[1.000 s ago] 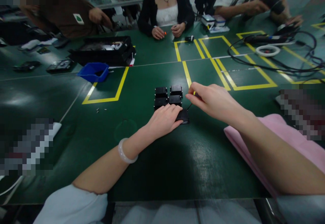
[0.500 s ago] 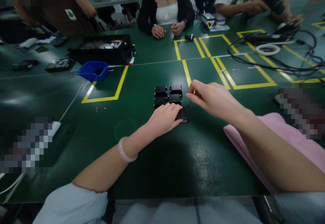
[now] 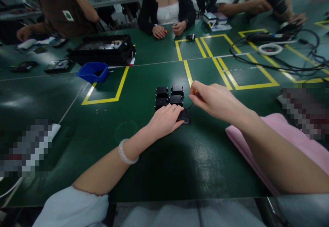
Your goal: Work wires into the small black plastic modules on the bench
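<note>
Small black box (image 3: pixel 185 117) near the middle of the green table (image 3: pixel 154 158), just on the near right side of a block of four like boxes (image 3: pixel 169 96). Pressed flat under the left hand (image 3: pixel 166 119), fingers draped over its top. Probably hard plastic: light, stiff, apt to skid on the smooth mat unless pinned from above or gripped by the sides. Right hand (image 3: pixel 218 100), just right of it, pinched shut on a thin dark tool (image 3: pixel 190 106), tip angled down toward the box.
</note>
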`<state>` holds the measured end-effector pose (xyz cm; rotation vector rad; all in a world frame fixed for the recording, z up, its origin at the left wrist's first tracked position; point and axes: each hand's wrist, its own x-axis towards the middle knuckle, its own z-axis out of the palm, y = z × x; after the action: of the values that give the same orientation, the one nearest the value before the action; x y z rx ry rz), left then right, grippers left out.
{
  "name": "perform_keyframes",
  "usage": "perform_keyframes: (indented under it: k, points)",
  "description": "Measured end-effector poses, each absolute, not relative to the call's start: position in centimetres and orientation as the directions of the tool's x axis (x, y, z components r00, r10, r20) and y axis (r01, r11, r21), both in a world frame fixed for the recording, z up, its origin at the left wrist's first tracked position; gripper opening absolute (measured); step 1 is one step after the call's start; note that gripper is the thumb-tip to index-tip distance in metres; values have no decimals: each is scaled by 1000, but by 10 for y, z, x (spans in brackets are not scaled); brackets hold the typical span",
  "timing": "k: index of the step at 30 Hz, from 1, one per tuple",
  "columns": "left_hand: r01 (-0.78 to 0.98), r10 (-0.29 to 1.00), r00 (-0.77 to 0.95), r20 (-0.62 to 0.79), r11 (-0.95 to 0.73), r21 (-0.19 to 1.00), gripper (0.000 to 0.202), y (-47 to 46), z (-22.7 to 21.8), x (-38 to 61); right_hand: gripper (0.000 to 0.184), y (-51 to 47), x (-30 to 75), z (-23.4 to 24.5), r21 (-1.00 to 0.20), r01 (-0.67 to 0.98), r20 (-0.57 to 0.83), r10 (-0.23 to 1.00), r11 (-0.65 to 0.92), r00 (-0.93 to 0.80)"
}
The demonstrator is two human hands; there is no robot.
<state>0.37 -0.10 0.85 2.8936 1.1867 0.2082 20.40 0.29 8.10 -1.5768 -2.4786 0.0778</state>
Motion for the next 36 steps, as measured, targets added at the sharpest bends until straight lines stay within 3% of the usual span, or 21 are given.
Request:
perform_keyframes:
  k: [6, 12, 18, 25, 36]
  points:
    - [702, 703, 702, 116, -710, 51, 37, -1, 8, 4, 21, 2, 205, 80, -204, 877, 161, 899, 434, -407]
    - [699, 698, 706, 120, -714, 45, 37, -2, 9, 4, 22, 3, 204, 80, -170, 895, 155, 908, 412, -389]
    - [698, 698, 706, 122, -715, 47, 37, -1, 9, 4, 22, 3, 205, 81, -233, 865, 153, 895, 444, -418]
    - [699, 701, 703, 119, -712, 64, 37, -1, 8, 3, 24, 4, 204, 80, -180, 887, 151, 903, 424, -401]
    - [701, 702, 702, 122, -711, 61, 36, -1, 9, 4, 26, 4, 202, 79, -191, 885, 165, 903, 424, -397]
